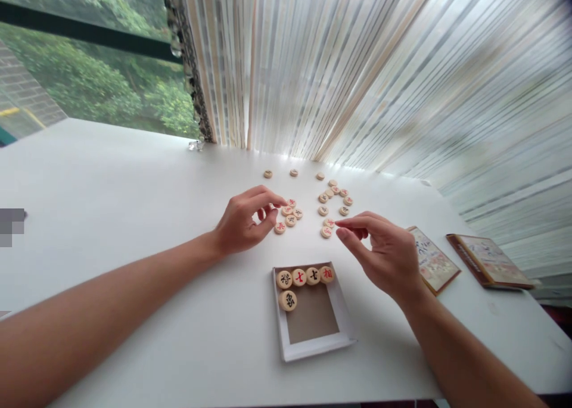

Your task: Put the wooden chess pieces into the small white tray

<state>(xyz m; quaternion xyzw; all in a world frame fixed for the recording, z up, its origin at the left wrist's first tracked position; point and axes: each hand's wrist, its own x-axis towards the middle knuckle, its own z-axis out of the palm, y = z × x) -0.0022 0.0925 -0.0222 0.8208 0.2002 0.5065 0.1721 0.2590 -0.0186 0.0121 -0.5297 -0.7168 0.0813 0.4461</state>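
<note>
A shallow white box (344,324) with a brown floor lies near the table's front edge. Several round wooden chess pieces sit inside it, most in a row (305,276) along the far wall and one piece (288,301) below at the left. My left hand (245,220) reaches into a small cluster of pieces (290,216), fingers curled with the tips pinching at a piece. My right hand (379,247) hovers just right of another cluster (333,205), thumb and fingers drawn together above two pieces (327,227); nothing visible between them.
Three stray pieces (292,173) lie farther back. Two flat box lids or boards (433,262) (489,262) rest at the right. A striped curtain (357,68) hangs behind the white table (111,217), with a window at the left.
</note>
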